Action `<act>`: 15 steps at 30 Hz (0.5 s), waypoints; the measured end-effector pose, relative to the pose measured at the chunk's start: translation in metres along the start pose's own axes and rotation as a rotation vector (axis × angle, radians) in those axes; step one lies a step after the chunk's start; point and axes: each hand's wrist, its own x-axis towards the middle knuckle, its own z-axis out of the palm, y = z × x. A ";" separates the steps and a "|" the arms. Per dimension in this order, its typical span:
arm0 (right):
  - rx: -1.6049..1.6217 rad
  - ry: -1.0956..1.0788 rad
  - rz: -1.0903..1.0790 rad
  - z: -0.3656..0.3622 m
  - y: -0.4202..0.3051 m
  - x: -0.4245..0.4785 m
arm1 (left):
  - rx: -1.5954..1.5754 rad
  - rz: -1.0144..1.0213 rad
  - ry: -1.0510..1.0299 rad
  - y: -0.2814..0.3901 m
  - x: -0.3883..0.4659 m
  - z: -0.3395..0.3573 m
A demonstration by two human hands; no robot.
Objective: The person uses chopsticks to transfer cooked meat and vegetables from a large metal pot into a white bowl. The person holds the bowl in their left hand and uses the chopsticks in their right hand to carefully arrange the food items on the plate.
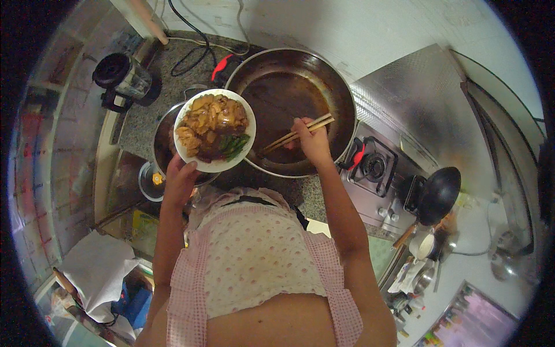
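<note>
My left hand (181, 173) grips the near-left rim of a white plate (177, 134). Chunks of brown-sauced meat (212, 113) fill much of it, with green vegetable pieces (234, 145) and dark sauce at the near side. The plate is held above a smaller metal pan (162, 143), covering most of it. My right hand (310, 138) holds a pair of wooden chopsticks (321, 122) over a large dark pan (277, 93). Their lower ends point left toward the pan's near-left inner side. Brown sauce coats the pan's bottom; whether the tips touch it I cannot tell.
Red-and-black handles (358, 155) stick out from the large pan. A gas burner (373, 164) and a black wok (439, 195) lie to the right. At the left stands a blender jug (123, 80) on the granite counter (167, 97). A black cable (193, 65) loops behind it.
</note>
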 end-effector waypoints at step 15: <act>0.279 0.137 -0.135 -0.033 -0.083 -0.018 | 0.040 -0.019 0.024 0.000 0.000 -0.007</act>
